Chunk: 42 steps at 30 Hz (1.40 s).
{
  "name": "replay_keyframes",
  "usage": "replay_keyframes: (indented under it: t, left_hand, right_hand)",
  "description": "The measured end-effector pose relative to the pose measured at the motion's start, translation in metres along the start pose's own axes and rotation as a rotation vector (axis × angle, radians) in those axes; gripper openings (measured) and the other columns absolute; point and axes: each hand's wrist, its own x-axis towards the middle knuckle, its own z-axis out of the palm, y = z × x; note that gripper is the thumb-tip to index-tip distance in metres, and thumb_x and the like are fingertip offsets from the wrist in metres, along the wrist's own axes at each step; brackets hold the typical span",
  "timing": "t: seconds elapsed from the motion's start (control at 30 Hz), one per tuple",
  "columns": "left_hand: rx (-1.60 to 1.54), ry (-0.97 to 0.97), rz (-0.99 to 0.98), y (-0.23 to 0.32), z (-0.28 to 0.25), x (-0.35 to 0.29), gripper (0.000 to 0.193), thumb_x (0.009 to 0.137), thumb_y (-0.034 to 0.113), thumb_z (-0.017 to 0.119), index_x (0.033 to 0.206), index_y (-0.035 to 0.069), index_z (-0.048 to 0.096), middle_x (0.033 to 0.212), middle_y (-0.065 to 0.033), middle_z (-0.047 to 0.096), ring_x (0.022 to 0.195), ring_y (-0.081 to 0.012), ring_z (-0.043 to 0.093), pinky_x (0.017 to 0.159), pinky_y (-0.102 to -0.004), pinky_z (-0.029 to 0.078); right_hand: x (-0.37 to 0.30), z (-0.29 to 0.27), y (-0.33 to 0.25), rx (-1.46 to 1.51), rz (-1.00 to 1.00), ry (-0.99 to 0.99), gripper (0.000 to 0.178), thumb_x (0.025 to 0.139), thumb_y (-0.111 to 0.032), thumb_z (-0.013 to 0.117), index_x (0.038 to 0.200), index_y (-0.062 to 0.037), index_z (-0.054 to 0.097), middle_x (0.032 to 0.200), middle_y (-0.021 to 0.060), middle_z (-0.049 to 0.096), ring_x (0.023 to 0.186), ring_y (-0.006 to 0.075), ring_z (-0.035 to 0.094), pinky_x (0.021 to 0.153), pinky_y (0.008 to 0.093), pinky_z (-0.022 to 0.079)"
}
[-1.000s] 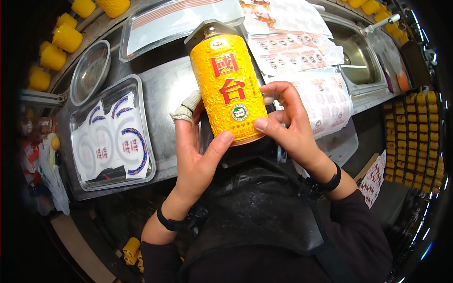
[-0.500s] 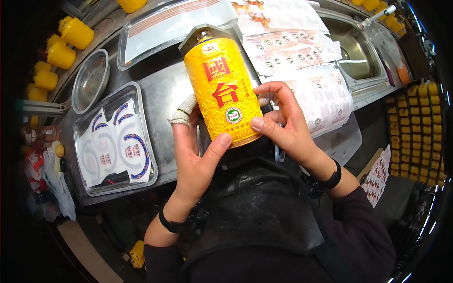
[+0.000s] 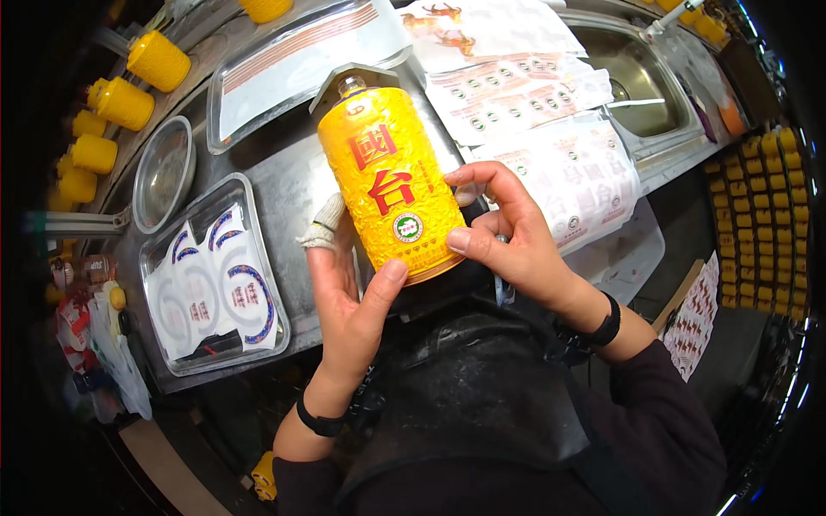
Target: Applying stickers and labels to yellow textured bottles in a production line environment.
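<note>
A yellow embossed bottle leans back between my hands, its short clear neck pointing away. It has large red characters down its front and a small round green-and-white emblem near the base. My left hand closes on its lower left side, thumb near the bottom edge; a white knitted cover wraps one finger. My right hand grips the lower right side with thumb and fingertips. A grey angular holder shows behind the neck. The back of the bottle and the fingers under it are hidden.
On the left, a metal tray holds curved decal sheets beside a round metal bowl. Another tray lies behind. Printed sheets cover the right side before a sink. Yellow bottles line the far left; many more are racked at right.
The view has turned slightly, so the bench and trays sit differently in the picture. The bottle and both hands appear a little farther left and lower, with the grip much the same.
</note>
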Motion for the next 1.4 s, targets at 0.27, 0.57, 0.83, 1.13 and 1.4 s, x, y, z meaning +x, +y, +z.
replay_keyframes:
  t: [0.27,0.57,0.83,1.13,1.4]
  left_hand:
    - [0.004,0.010,0.024,-0.004,-0.001,0.000,0.073,0.085,0.013,0.067,0.144,-0.002,0.025,0.143,-0.0195,0.037,0.135,-0.0278,0.036,0.113,-0.0409,0.024]
    - [-0.034,0.008,0.045,-0.010,-0.011,0.001,0.065,0.091,0.014,0.060,0.143,-0.004,0.027,0.143,-0.0192,0.038,0.136,-0.0277,0.035,0.114,-0.0403,0.024]
    - [-0.207,-0.003,-0.021,-0.012,-0.020,-0.002,0.054,0.093,0.006,0.050,0.143,-0.003,0.032,0.141,-0.0151,0.042,0.134,-0.0252,0.038,0.114,-0.0389,0.025]
    - [-0.141,-0.034,0.012,-0.013,-0.018,0.000,0.062,0.089,0.010,0.061,0.143,-0.002,0.032,0.141,-0.0152,0.041,0.133,-0.0248,0.038,0.113,-0.0385,0.025]
    - [-0.052,0.002,0.064,-0.011,-0.012,0.000,0.069,0.086,0.015,0.069,0.142,-0.003,0.031,0.139,-0.0167,0.042,0.133,-0.0260,0.038,0.113,-0.0381,0.025]
  right_hand:
    - [0.001,0.001,0.004,0.005,-0.021,0.006,0.049,0.083,-0.008,0.072,0.124,-0.0042,0.046,0.118,0.0072,0.049,0.059,-0.0011,0.051,0.050,0.0140,0.040]
    - [0.001,-0.002,0.004,0.079,0.015,-0.011,0.046,0.087,-0.006,0.064,0.128,-0.0039,0.044,0.117,0.0062,0.048,0.070,0.0013,0.055,0.060,0.0157,0.043]
    - [-0.001,-0.002,0.002,0.085,0.046,0.000,0.041,0.091,-0.006,0.055,0.130,-0.0042,0.045,0.107,0.0017,0.053,0.057,-0.0008,0.040,0.050,0.0159,0.031]
    - [0.000,0.006,-0.003,0.102,-0.004,-0.007,0.046,0.087,-0.005,0.060,0.129,-0.0040,0.041,0.114,0.0060,0.050,0.064,0.0013,0.054,0.058,0.0156,0.044]
    - [-0.002,0.013,0.001,-0.036,-0.001,0.055,0.055,0.081,-0.004,0.070,0.127,-0.0050,0.041,0.113,0.0061,0.048,0.062,0.0002,0.053,0.056,0.0144,0.043]
